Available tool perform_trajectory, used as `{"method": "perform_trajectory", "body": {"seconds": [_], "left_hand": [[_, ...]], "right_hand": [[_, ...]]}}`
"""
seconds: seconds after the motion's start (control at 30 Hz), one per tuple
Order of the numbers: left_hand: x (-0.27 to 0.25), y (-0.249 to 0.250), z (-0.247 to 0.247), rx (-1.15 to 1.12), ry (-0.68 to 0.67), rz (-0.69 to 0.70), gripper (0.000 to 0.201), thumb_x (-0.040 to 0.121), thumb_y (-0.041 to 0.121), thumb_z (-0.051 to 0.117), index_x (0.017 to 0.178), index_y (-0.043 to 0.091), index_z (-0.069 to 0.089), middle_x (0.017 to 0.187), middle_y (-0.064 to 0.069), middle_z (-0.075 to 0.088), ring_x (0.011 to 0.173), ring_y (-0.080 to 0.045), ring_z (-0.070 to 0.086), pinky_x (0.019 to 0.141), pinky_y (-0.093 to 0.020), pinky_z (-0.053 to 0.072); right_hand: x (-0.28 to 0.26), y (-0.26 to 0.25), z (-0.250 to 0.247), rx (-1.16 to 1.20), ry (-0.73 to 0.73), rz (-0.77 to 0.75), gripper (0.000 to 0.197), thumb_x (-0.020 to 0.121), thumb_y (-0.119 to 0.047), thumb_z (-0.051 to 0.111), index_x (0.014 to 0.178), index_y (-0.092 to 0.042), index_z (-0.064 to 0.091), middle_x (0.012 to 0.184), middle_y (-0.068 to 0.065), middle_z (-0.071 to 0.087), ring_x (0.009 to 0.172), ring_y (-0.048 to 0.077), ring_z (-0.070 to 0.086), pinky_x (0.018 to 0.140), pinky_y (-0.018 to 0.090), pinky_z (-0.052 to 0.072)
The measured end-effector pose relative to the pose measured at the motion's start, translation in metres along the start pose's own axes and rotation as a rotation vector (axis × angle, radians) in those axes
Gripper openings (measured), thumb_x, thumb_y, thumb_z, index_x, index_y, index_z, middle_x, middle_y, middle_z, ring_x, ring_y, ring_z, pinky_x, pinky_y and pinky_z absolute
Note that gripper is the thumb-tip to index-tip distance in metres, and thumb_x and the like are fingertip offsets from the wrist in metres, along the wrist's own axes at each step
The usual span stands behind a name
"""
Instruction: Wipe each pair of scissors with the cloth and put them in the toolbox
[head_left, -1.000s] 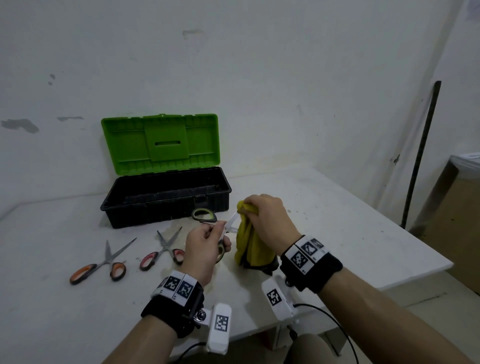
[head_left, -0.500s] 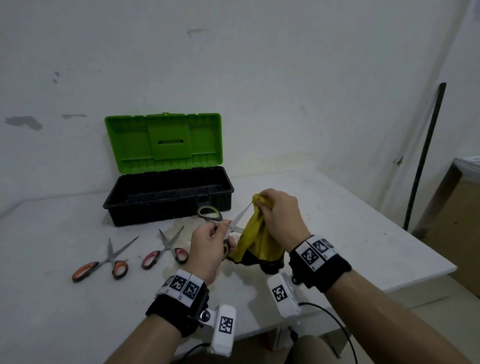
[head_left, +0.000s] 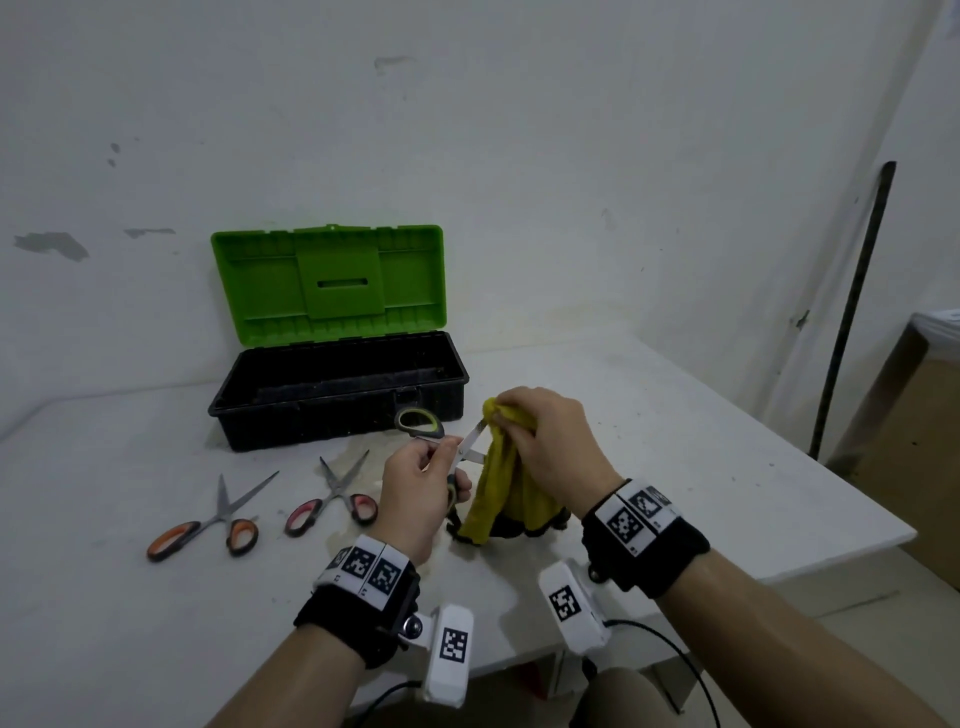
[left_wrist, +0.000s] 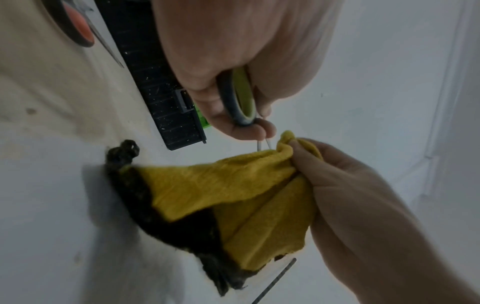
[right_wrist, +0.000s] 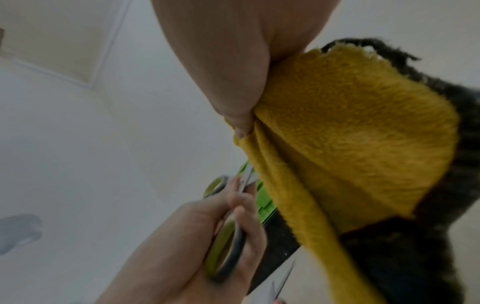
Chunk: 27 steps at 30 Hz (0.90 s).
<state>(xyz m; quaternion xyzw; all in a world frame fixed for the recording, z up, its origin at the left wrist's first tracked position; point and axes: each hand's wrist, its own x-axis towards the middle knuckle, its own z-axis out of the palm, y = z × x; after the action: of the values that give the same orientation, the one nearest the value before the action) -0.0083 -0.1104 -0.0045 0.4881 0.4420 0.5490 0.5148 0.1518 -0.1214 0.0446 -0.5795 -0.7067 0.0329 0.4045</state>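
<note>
One pair of scissors (head_left: 447, 447) sits gripped in your left hand (head_left: 415, 493) — blades angled up-right into the cloth (head_left: 501, 483) your right hand (head_left: 550, 447) pinches — toolbox (head_left: 337, 410) behind.

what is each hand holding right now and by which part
Left hand grips the green-handled scissors by the handle loops. Right hand pinches the yellow cloth near its top, around the blade tips.

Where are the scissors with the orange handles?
In the head view the orange-handled scissors lie on the table at the far left, left of the red-handled scissors and in front of the open toolbox.
</note>
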Motion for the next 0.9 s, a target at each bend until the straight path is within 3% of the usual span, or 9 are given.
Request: {"method": "perform_trajectory", "body": {"seconds": [0.13, 0.3, 0.37, 0.53, 0.67, 0.73, 0.9], "left_hand": [[0.000, 0.002, 0.002, -0.001, -0.020, -0.021, 0.028, 0.105, 0.022, 0.051, 0.093, 0.001, 0.063, 0.056, -0.006, 0.060, 0.048, -0.016, 0.054, 0.048, -0.026, 0.042], [-0.002, 0.000, 0.000, -0.005, -0.009, -0.015, 0.025, 0.104, 0.020, 0.054, 0.096, 0.000, 0.066, 0.054, -0.006, 0.060, 0.047, -0.017, 0.054, 0.044, -0.023, 0.043], [-0.001, -0.001, 0.000, -0.029, -0.004, -0.027, 0.024, 0.103, 0.020, 0.055, 0.095, 0.000, 0.066, 0.054, -0.005, 0.060, 0.049, -0.017, 0.054, 0.047, -0.025, 0.046], [0.000, 0.002, 0.002, -0.087, -0.028, -0.073, 0.022, 0.104, 0.020, 0.054, 0.096, 0.003, 0.065, 0.055, -0.001, 0.060, 0.049, -0.013, 0.055, 0.054, -0.031, 0.047], [-0.004, 0.001, 0.001, -0.085, -0.048, -0.106, 0.024, 0.105, 0.020, 0.052, 0.099, 0.002, 0.066, 0.057, -0.006, 0.058, 0.047, -0.015, 0.052, 0.041, -0.020, 0.041], [-0.004, 0.000, 0.000, -0.079, -0.051, -0.107, 0.024, 0.105, 0.021, 0.052, 0.099, 0.003, 0.067, 0.056, -0.006, 0.059, 0.048, -0.016, 0.053, 0.041, -0.020, 0.042], [-0.002, 0.004, 0.000, -0.119, -0.043, -0.107, 0.024, 0.104, 0.020, 0.053, 0.092, 0.003, 0.064, 0.061, -0.004, 0.059, 0.051, -0.013, 0.055, 0.051, -0.028, 0.048]], "right_hand": [[-0.010, -0.009, 0.011, -0.004, -0.129, -0.091, 0.017, 0.092, -0.018, 0.061, 0.106, -0.021, 0.070, 0.094, 0.004, 0.064, 0.085, 0.019, 0.059, 0.075, 0.028, 0.048], [0.008, 0.010, 0.001, 0.005, 0.023, 0.086, 0.012, 0.092, -0.018, 0.061, 0.102, -0.022, 0.067, 0.096, 0.003, 0.065, 0.089, 0.020, 0.059, 0.076, 0.027, 0.047], [0.008, 0.010, -0.001, 0.006, 0.056, 0.077, 0.014, 0.092, -0.018, 0.061, 0.103, -0.022, 0.067, 0.097, 0.003, 0.066, 0.090, 0.019, 0.059, 0.078, 0.026, 0.047], [-0.010, -0.008, 0.008, 0.007, -0.135, -0.067, 0.016, 0.092, -0.017, 0.060, 0.105, -0.021, 0.068, 0.095, 0.004, 0.064, 0.086, 0.019, 0.058, 0.076, 0.029, 0.049], [0.001, 0.001, 0.001, 0.005, -0.029, 0.118, 0.003, 0.094, -0.016, 0.056, 0.096, -0.017, 0.059, 0.090, 0.004, 0.062, 0.081, 0.021, 0.057, 0.071, 0.037, 0.052], [0.003, 0.002, -0.003, 0.009, 0.026, 0.155, 0.002, 0.095, -0.015, 0.055, 0.094, -0.017, 0.055, 0.087, 0.003, 0.060, 0.077, 0.021, 0.057, 0.068, 0.039, 0.052], [-0.011, -0.020, -0.003, -0.005, -0.172, -0.043, 0.005, 0.090, -0.012, 0.060, 0.093, -0.017, 0.060, 0.084, 0.003, 0.063, 0.076, 0.019, 0.055, 0.065, 0.033, 0.047]]}}
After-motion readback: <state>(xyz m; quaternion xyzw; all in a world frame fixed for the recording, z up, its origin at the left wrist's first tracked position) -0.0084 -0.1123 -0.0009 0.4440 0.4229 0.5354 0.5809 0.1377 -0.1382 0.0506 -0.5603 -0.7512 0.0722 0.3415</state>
